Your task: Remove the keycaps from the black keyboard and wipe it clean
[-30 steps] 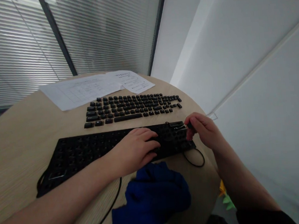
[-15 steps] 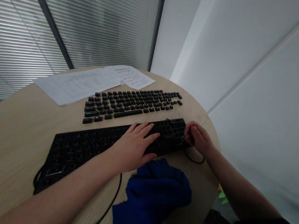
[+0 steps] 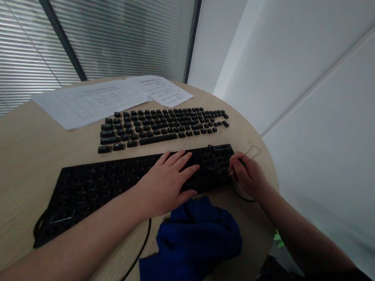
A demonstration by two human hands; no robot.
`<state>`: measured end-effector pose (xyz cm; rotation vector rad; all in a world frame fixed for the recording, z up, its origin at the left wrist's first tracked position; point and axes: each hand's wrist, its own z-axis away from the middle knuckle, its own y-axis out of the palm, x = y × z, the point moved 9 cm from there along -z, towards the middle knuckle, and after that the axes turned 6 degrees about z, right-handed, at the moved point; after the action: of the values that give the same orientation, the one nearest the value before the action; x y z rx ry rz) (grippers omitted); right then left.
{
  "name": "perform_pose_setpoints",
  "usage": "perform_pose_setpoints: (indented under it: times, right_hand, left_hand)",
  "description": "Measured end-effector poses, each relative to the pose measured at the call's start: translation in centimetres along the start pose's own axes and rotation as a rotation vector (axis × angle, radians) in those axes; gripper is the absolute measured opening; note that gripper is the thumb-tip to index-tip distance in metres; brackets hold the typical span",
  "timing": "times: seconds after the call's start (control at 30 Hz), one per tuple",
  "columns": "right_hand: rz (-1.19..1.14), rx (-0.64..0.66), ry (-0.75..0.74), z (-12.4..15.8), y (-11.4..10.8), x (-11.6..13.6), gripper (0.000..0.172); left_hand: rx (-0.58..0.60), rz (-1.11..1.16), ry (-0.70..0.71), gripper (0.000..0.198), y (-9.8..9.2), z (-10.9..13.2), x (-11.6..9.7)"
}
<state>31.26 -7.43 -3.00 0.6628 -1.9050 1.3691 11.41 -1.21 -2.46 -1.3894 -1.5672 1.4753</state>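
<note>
A black keyboard (image 3: 96, 183) with its keycaps off lies across the table. My left hand (image 3: 168, 183) rests flat on its middle, fingers spread, holding nothing. Over the keyboard's right end, my right hand (image 3: 248, 174) is closed around a thin wire keycap puller (image 3: 254, 151). One wire loop of the puller sticks out behind the fingers; its thin tips point left, close to the keyboard's edge. Whether the tips touch the keyboard I cannot tell. Behind the keyboard, the loose black keycaps (image 3: 157, 139) are laid out in rows.
Nearer to me, a crumpled blue cloth (image 3: 196, 240) lies against the front of the keyboard. A black cable (image 3: 135, 261) runs along the table (image 3: 17, 151). Printed sheets of paper (image 3: 86, 105) lie at the back. A white wall (image 3: 316, 81) rises beyond the table's right edge.
My right hand has turned a little and shifted slightly left, so the puller's wire loop now shows more clearly. My left hand stays on the keyboard. The view has shifted slightly.
</note>
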Motion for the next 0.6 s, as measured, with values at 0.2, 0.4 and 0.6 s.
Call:
perform_pose_setpoints:
  times: [0.2,0.4,0.6]
  right_hand:
    - [0.027,0.071,0.005,-0.2,0.7,-0.2,0.021]
    - [0.139,0.084,-0.115,0.1,0.6,0.5,0.016]
    - [0.224,0.107,-0.327,0.9,0.7,2.5,0.013]
  left_hand:
    - [0.031,0.0,-0.029,0.065,0.2,0.0,0.1]
    - [0.057,-0.008,-0.041,0.065,0.1,0.0,0.0]
    - [0.048,-0.012,-0.03,0.064,0.1,0.0,0.0]
